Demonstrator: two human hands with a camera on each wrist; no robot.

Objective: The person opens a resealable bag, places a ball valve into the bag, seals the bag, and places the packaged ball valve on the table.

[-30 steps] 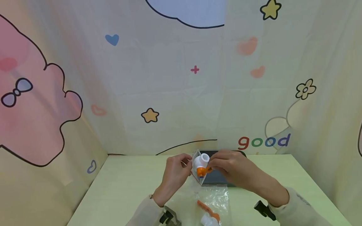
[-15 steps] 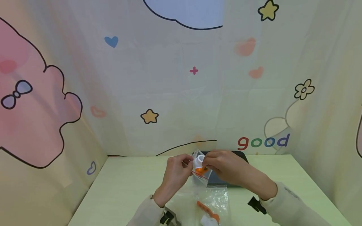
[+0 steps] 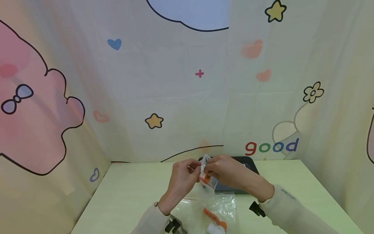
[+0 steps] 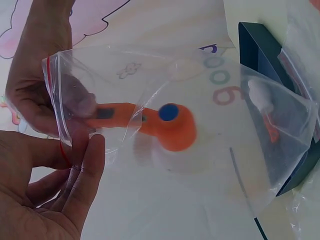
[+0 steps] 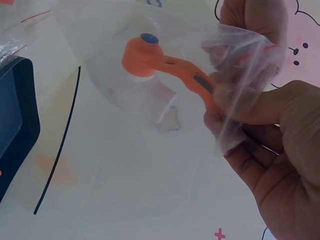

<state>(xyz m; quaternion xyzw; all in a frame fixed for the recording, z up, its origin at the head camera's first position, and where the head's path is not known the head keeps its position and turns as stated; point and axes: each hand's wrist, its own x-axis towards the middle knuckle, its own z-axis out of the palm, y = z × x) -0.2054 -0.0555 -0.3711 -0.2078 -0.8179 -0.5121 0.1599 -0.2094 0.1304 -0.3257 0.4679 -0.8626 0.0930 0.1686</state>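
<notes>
A valve with an orange lever handle [image 4: 175, 131], a blue cap and a white body is inside a clear zip-lock bag [image 4: 165, 70]. My right hand [image 3: 226, 170] reaches into the bag's mouth and pinches the lever's end between thumb and fingers, plain in the right wrist view. My left hand [image 3: 182, 177] pinches the bag's edge by its red seal strip. The valve's white body is mostly hidden by my right hand in the head view and blurred by the film in the wrist views.
A second valve, with an orange lever [image 3: 214, 217] and white body, lies on the near table over another clear bag [image 3: 226, 201]. Behind my right hand stands a dark blue-grey tray [image 3: 230, 188]. A patterned cloth [image 3: 181, 81] hangs behind the table's far edge.
My right hand has moved left and into the bag with the valve; the white body, plain before, is now mostly covered. My left hand keeps its pinch on the bag's edge.
</notes>
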